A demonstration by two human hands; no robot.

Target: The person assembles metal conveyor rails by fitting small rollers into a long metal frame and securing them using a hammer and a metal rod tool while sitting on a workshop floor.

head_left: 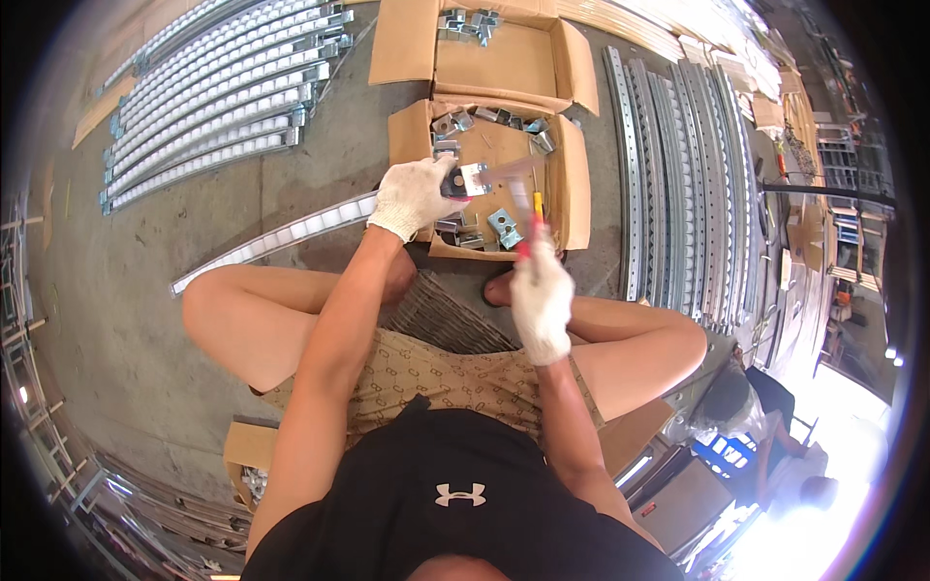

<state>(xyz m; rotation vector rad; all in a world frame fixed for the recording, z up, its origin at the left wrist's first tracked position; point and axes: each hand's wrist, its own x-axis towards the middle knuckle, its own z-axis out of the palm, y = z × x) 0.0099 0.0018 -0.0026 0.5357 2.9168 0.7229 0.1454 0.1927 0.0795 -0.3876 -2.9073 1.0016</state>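
White knit gloves cover both hands. My left hand (pixel 415 197) is closed around the end of a roller track (pixel 286 235), where a silvery metal bracket (pixel 475 180) sticks out past the fingers. My right hand (pixel 542 302) grips the red and yellow handle of a hammer (pixel 538 205). Its head is smeared by motion, just right of the bracket. Below both hands lies an opened cardboard box (pixel 573 184) with loose metal brackets (pixel 504 228) along its sides.
Another open box (pixel 402 44) with brackets stands beyond. Several roller tracks (pixel 223 97) lie at the left, and perforated metal rails (pixel 668 184) at the right. A small box (pixel 250 447) of metal parts sits by my left side. Another person (pixel 790 465) is at the lower right.
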